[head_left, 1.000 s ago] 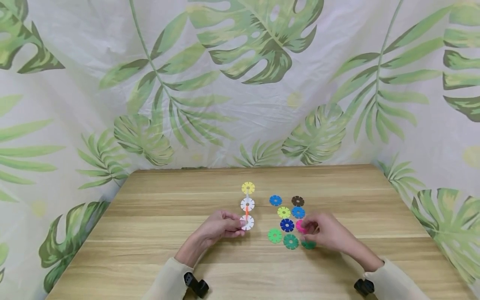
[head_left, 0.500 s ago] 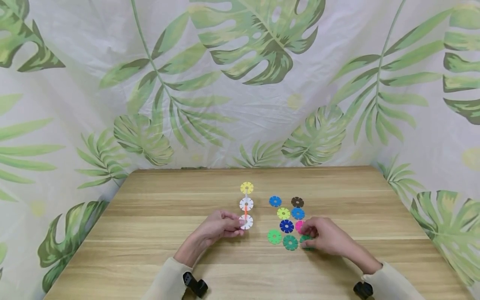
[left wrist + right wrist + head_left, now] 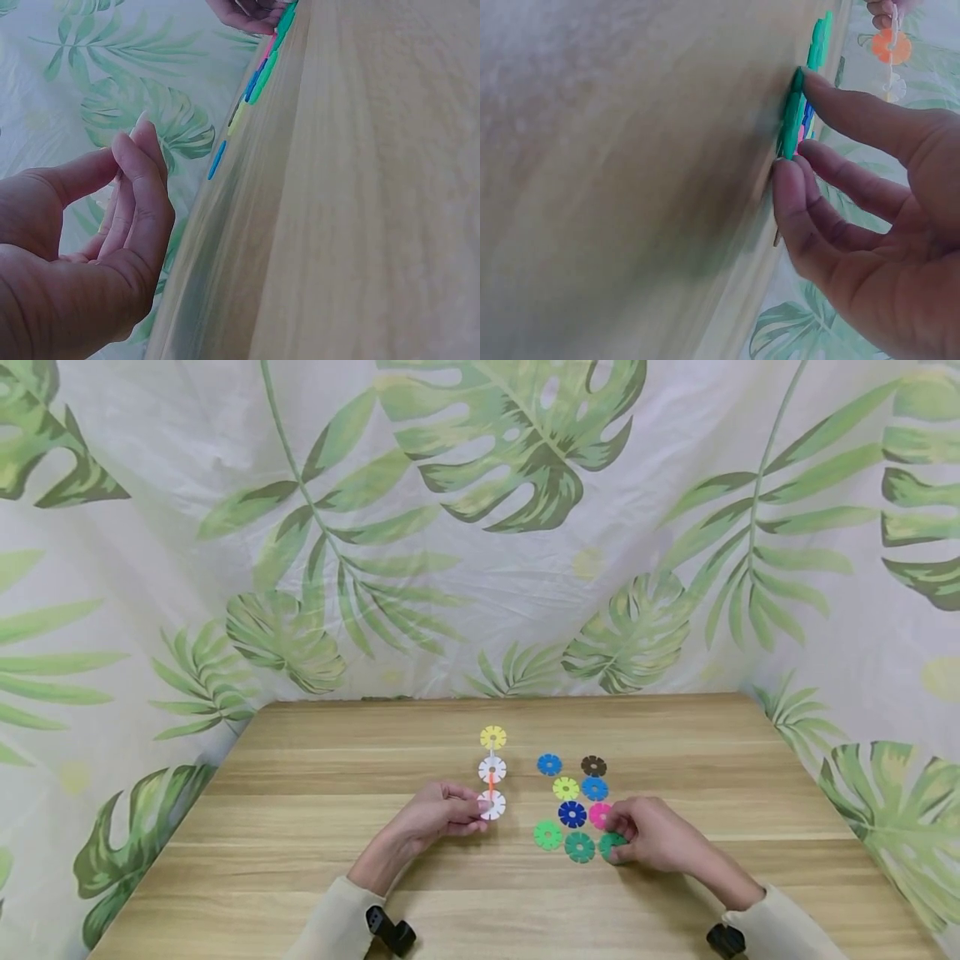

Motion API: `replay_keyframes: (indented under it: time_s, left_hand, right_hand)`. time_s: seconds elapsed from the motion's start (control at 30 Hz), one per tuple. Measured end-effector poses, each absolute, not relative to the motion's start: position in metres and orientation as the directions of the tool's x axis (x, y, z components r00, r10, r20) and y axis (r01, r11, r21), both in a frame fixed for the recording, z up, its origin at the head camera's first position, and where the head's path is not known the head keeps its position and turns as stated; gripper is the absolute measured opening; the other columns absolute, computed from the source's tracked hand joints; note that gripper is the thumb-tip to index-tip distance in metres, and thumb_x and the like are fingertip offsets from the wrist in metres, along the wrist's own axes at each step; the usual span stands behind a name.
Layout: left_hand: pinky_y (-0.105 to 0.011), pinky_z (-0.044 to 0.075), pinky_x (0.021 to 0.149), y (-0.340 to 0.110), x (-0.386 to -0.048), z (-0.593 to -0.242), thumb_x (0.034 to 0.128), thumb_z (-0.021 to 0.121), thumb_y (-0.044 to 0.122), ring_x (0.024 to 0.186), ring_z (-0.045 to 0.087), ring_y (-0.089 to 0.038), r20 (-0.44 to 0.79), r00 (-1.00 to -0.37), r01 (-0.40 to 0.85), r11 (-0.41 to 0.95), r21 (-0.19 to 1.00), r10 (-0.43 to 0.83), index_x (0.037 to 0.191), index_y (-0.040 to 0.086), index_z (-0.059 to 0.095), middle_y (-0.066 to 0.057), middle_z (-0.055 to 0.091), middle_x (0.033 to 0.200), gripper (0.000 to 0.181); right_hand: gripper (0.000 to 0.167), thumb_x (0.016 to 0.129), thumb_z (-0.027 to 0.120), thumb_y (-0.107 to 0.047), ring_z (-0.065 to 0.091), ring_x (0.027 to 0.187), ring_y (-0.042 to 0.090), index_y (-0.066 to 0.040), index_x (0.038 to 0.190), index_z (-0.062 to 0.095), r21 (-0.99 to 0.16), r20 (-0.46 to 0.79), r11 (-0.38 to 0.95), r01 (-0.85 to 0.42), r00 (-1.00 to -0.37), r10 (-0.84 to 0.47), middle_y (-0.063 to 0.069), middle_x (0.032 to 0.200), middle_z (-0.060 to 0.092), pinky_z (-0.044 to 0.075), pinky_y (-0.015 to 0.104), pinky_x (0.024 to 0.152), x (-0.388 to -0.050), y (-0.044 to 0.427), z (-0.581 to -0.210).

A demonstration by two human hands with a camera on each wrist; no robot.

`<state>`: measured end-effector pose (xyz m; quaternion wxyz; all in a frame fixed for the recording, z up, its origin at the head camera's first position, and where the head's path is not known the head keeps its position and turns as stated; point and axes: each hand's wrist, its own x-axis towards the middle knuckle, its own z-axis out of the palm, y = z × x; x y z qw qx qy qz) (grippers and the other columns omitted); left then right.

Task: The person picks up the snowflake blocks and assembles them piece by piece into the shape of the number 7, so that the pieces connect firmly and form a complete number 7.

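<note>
My left hand [image 3: 438, 810] pinches the lower white interlocking disc [image 3: 493, 806], one end of a short chain. An orange disc [image 3: 491, 785], set edge-on, joins it to another white disc [image 3: 492, 769]. A yellow disc [image 3: 493, 737] forms the far end. In the left wrist view the thumb and fingertips meet, hiding the held disc. My right hand [image 3: 660, 835] grips a dark green disc [image 3: 790, 120] between thumb and fingers by its edges, at the table surface. A pink disc [image 3: 599, 815] lies partly under the right fingers.
Beside the right hand lie loose discs: navy [image 3: 572, 814], light green [image 3: 548, 835], another dark green [image 3: 580, 847], yellow-green [image 3: 566, 788], two blue [image 3: 550, 765] and brown [image 3: 594, 766]. The wooden table [image 3: 337, 743] ends at a leaf-patterned cloth [image 3: 480, 568].
My right fingers have closed in on the dark green disc, which sits slightly further left and shows more. The left hand and its chain stay nearly still.
</note>
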<state>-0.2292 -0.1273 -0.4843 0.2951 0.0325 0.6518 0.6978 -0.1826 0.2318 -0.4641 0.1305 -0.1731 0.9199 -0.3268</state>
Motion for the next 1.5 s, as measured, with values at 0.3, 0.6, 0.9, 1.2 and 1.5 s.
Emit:
replay_keyframes:
  time_s: [0.3, 0.6, 0.9, 1.2, 1.5]
  left_hand:
    - [-0.020, 0.062, 0.071, -0.126, -0.227, -0.488, 0.0951, 0.076, 0.007, 0.077, 0.076, -0.013, -0.345, -0.821, -0.373, 0.030, 0.927, 0.455, 0.101, -0.002, 0.072, -0.009, 0.080, 0.088, 0.011]
    - [-0.020, 0.062, 0.071, -0.127, -0.227, -0.491, 0.0955, 0.074, 0.005, 0.075, 0.076, -0.013, -0.336, -0.825, -0.368, 0.018, 0.930, 0.454, 0.097, 0.000, 0.072, -0.006, 0.079, 0.084, 0.005]
    - [-0.021, 0.063, 0.072, -0.127, -0.226, -0.494, 0.0950, 0.074, 0.004, 0.075, 0.076, -0.013, -0.339, -0.829, -0.373, 0.013, 0.928, 0.444, 0.099, -0.001, 0.072, -0.008, 0.080, 0.086, 0.007]
    - [-0.019, 0.061, 0.070, -0.128, -0.226, -0.492, 0.0952, 0.073, 0.003, 0.074, 0.075, -0.012, -0.330, -0.836, -0.365, 0.005, 0.931, 0.438, 0.099, -0.001, 0.071, -0.006, 0.079, 0.085, 0.006]
    - [-0.019, 0.061, 0.070, -0.128, -0.227, -0.488, 0.0952, 0.074, 0.005, 0.075, 0.075, -0.012, -0.322, -0.837, -0.357, 0.006, 0.934, 0.443, 0.099, 0.000, 0.072, -0.006, 0.079, 0.085, 0.007]
  right_hand:
    - [0.032, 0.071, 0.095, -0.013, 0.056, 0.074, 0.014, -0.009, 0.095, 0.074, -0.637, -0.182, 0.756, -0.151, -0.923, -0.338, 0.000, 0.081, 0.064, 0.049, 0.022, 0.063, -0.181, 0.230, -0.465]
    - [0.032, 0.070, 0.096, -0.012, 0.058, 0.076, 0.016, -0.008, 0.092, 0.073, -0.641, -0.187, 0.756, -0.133, -0.928, -0.321, 0.001, 0.082, 0.065, 0.050, 0.023, 0.064, -0.181, 0.230, -0.464]
    - [0.028, 0.070, 0.095, -0.008, 0.060, 0.070, 0.016, -0.008, 0.084, 0.072, -0.641, -0.202, 0.760, -0.110, -0.931, -0.305, 0.001, 0.076, 0.066, 0.051, 0.024, 0.060, -0.179, 0.233, -0.461]
    - [0.017, 0.077, 0.091, -0.008, 0.059, 0.067, 0.011, -0.010, 0.079, 0.073, -0.658, -0.144, 0.716, -0.233, -0.894, -0.424, -0.003, 0.075, 0.067, 0.050, 0.021, 0.058, -0.183, 0.242, -0.460]
    - [0.012, 0.087, 0.080, -0.003, 0.070, 0.065, 0.016, -0.002, 0.083, 0.069, -0.804, -0.200, 0.575, -0.152, -0.842, -0.501, 0.008, 0.076, 0.071, 0.063, 0.029, 0.060, -0.185, 0.247, -0.448]
